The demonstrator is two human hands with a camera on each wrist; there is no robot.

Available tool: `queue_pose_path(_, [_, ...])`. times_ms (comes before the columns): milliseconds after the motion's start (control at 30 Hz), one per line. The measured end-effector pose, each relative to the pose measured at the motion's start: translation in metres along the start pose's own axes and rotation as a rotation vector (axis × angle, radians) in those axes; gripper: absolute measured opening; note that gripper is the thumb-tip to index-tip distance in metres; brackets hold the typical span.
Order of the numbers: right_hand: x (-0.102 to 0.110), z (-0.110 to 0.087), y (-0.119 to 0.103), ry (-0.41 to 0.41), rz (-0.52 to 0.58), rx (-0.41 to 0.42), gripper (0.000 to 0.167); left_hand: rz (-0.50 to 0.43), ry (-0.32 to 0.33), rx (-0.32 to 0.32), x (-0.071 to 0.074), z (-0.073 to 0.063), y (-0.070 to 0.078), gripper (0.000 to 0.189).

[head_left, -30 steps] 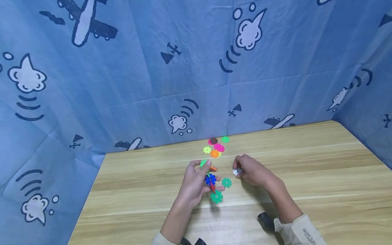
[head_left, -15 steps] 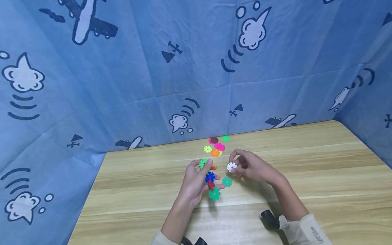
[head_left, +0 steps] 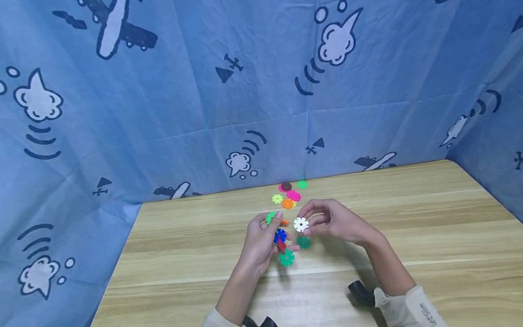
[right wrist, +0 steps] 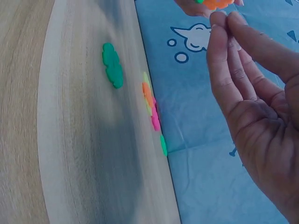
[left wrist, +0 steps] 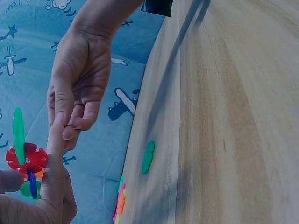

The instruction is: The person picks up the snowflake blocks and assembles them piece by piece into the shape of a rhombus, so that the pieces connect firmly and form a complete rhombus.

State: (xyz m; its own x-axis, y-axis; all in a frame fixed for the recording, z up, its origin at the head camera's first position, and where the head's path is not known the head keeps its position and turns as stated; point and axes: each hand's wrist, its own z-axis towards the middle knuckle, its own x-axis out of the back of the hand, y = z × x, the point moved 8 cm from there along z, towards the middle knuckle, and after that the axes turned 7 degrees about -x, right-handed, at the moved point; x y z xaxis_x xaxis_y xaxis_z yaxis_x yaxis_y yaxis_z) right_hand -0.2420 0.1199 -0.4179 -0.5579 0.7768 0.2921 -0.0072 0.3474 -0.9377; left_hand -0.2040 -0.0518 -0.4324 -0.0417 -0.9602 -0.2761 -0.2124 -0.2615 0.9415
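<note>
Your left hand (head_left: pixel 260 241) grasps a chain of notched plastic discs, thumb pinching its far end, other fingers stretched out behind it. At that grip is a light-green disc (head_left: pixel 270 217); just right of the thumb, an orange disc (head_left: pixel 284 223) shows edge-on. Nearer you from the grip come a blue disc (head_left: pixel 279 236), a red disc (head_left: pixel 282 246) and, at the near end, a green disc (head_left: pixel 287 257).

Beyond your left grip, flat on the wood-grain table (head_left: pixel 175 254) near the blue curtain (head_left: pixel 184 104), loose discs lie in a cluster: a yellow-green disc (head_left: pixel 277 198), a brown disc (head_left: pixel 287 186) overlapping pink, a loose orange disc (head_left: pixel 286 205), a bright pink disc (head_left: pixel 293 195) and, farthest right, a bright green disc (head_left: pixel 302 184).

Right of the chain, apart from it in the head view, a white disc (head_left: pixel 298 228) is pinched at its right edge by the fingertips of your right hand (head_left: pixel 334 222). Just nearer you than that pinch, a loose green disc (head_left: pixel 304 243) lies on the table. Nearer you and right of that hand, a black device (head_left: pixel 361 294) sits by your pale sleeve (head_left: pixel 408 309).
</note>
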Motion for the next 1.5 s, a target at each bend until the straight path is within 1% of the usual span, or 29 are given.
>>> queue_pose_path(167, [-0.003,-0.001,-0.006,-0.017,0.007,0.02,0.039,0.007,-0.004,-0.004,-0.001,0.0,0.001,0.054])
queue_pose_path(300, [-0.005,-0.001,-0.009,-0.042,0.022,0.03,0.039,-0.006,-0.021,-0.018,-0.003,0.001,0.002,0.052])
queue_pose_path(467, [-0.008,-0.001,-0.009,-0.061,0.038,0.029,0.038,-0.02,-0.044,-0.025,-0.005,0.0,0.003,0.047])
queue_pose_path(667, [-0.011,-0.001,-0.008,-0.083,0.041,0.039,0.037,-0.009,-0.049,-0.024,-0.005,-0.002,0.001,0.049])
queue_pose_path(833, [-0.013,-0.002,-0.007,-0.099,0.047,0.05,0.037,-0.003,-0.059,-0.026,-0.005,-0.002,0.0,0.043])
queue_pose_path(967, [-0.013,-0.002,-0.008,-0.088,0.025,0.058,0.036,0.013,-0.065,-0.026,-0.006,-0.002,0.0,0.042])
queue_pose_path(1167, [-0.012,0.0,-0.007,-0.042,-0.009,0.043,0.031,0.023,-0.064,-0.043,-0.008,-0.003,-0.001,0.043])
queue_pose_path(1367, [-0.012,0.002,-0.009,-0.019,0.019,0.046,0.027,0.022,-0.059,-0.046,-0.007,-0.003,-0.001,0.041])
queue_pose_path(1500, [-0.015,0.002,-0.009,-0.015,0.032,0.052,0.024,0.004,-0.065,-0.037,-0.006,-0.003,-0.002,0.04])
